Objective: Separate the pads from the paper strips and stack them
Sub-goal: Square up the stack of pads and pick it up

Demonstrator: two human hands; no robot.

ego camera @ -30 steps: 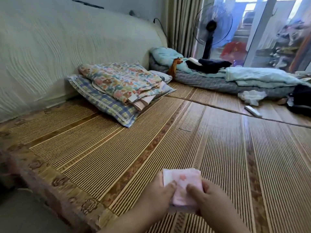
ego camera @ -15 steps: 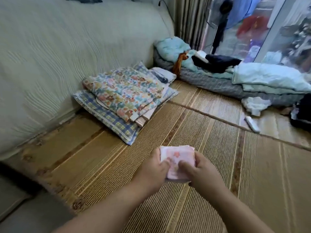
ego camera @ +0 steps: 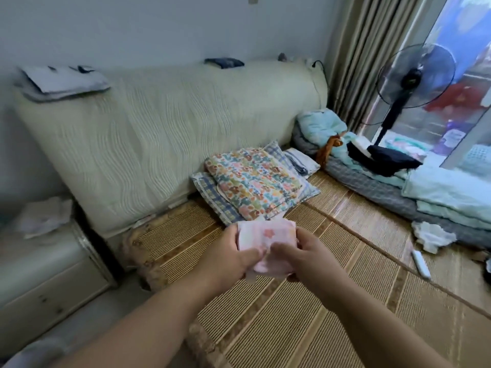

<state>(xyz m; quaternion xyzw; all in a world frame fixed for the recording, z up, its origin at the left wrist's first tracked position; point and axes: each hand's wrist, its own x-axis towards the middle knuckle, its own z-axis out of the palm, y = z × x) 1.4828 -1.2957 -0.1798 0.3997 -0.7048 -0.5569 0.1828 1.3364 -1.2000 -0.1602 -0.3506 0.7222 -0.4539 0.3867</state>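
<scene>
Head view
Left hand [ego camera: 230, 257]: fingers closed on the left edge of the pad.
Right hand [ego camera: 305, 257]: fingers pinched on its lower right part.
Pad [ego camera: 265, 236]: soft, pale pink, roughly rectangular wrapper with a pink flower print, crinkled, held in the air above the mat.
Mat [ego camera: 305, 328]: woven straw, ribbed tan stripes.
Floral quilt [ego camera: 252, 181]: folded, just beyond the pad.

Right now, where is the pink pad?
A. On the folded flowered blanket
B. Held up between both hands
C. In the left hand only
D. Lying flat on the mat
B: the pink pad is pinched between the left hand and right hand, above the mat.
</scene>
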